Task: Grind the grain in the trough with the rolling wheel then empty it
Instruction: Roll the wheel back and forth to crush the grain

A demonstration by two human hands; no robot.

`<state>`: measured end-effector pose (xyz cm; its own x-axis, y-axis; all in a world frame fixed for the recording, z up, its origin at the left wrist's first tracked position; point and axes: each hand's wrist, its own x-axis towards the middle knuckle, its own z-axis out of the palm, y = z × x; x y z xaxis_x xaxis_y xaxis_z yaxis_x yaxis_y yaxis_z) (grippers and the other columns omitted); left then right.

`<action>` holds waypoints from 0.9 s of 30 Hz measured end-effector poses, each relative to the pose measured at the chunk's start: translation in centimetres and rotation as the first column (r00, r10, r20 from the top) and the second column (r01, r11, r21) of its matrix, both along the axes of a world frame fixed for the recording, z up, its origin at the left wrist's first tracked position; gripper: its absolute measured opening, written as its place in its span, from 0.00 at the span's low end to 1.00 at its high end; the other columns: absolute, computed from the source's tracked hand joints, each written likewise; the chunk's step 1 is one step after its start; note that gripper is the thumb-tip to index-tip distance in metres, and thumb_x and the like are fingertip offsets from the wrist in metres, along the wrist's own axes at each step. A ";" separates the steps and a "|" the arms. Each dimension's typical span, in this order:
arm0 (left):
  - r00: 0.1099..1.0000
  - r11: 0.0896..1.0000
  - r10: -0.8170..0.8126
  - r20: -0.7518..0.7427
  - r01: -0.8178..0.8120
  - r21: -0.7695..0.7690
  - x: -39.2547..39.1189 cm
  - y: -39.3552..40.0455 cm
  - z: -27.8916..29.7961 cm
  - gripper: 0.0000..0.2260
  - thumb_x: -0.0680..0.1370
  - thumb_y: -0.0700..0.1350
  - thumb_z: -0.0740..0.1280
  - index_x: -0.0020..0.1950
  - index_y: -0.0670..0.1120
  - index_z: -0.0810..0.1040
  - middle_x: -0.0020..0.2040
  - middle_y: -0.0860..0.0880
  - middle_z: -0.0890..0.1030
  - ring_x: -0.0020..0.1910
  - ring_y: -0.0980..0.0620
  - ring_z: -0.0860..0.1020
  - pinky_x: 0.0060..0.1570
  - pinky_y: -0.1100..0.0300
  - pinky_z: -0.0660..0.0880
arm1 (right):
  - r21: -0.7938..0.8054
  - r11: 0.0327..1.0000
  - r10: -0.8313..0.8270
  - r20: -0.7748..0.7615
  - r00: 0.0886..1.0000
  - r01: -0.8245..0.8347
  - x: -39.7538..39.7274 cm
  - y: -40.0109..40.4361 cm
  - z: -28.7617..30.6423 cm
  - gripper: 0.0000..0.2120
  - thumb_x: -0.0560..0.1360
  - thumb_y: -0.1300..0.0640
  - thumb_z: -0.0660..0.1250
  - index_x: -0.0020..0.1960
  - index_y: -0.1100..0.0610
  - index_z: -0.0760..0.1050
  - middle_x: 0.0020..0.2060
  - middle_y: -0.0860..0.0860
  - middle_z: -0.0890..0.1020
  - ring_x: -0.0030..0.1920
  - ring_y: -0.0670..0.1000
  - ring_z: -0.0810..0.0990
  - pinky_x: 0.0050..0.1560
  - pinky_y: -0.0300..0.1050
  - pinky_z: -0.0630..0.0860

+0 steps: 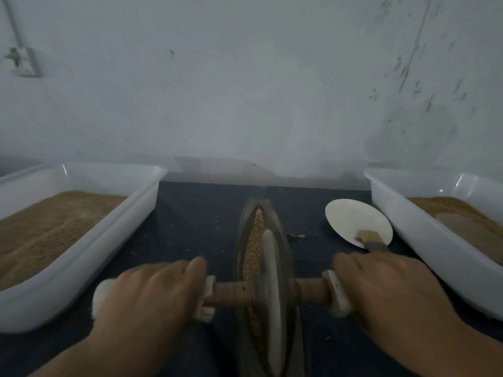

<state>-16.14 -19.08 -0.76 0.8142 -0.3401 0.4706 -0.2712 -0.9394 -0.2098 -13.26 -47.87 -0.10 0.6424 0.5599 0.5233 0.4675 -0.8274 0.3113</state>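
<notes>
From the head camera, the boat-shaped trough [263,268] lies at 6 o'clock on the dark table [190,227], grain [253,248] strewn along its groove. The rolling wheel [269,289] stands upright in it. The left hand [152,297] grasps the wrapped left handle [109,295]; the right hand [386,292] grasps the right handle [337,292]. A plate [353,219] bearing a brush [370,240] sits at 2 o'clock, white tubs at 9 [81,240] and 3 [424,240].
</notes>
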 end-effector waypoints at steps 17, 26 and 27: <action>0.967 0.977 0.209 -0.145 -0.212 -0.005 13.3 -0.1 -1.1 0.14 0.75 0.52 0.67 0.45 0.54 0.61 0.47 0.52 0.79 0.41 0.50 0.76 0.38 0.56 0.66 | -0.095 0.953 -0.298 -0.159 0.941 0.286 11.8 3.4 0.3 0.10 0.72 0.56 0.67 0.49 0.51 0.66 0.44 0.50 0.80 0.42 0.55 0.79 0.36 0.46 0.63; 0.984 0.985 -0.163 -0.076 0.166 0.038 0.1 0.1 0.5 0.18 0.53 0.51 0.78 0.32 0.52 0.71 0.24 0.52 0.69 0.19 0.53 0.69 0.19 0.58 0.69 | -0.210 0.935 -0.348 -0.690 0.635 0.284 1.9 1.4 1.2 0.15 0.74 0.40 0.62 0.39 0.44 0.57 0.39 0.40 0.68 0.45 0.45 0.71 0.47 0.45 0.67; 0.987 0.993 -0.098 -0.129 0.106 0.056 0.4 -0.3 0.7 0.19 0.54 0.53 0.78 0.34 0.53 0.70 0.26 0.53 0.70 0.21 0.54 0.70 0.22 0.59 0.67 | -0.220 0.931 -0.360 -0.683 0.635 0.291 2.1 1.5 1.0 0.15 0.74 0.40 0.62 0.39 0.43 0.57 0.39 0.40 0.69 0.44 0.45 0.71 0.46 0.45 0.68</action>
<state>-15.72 -19.33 -0.05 0.8248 -0.4505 0.3417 -0.3932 -0.8913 -0.2258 -11.12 -46.41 0.91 0.9455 0.2590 -0.1974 0.2786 -0.9571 0.0790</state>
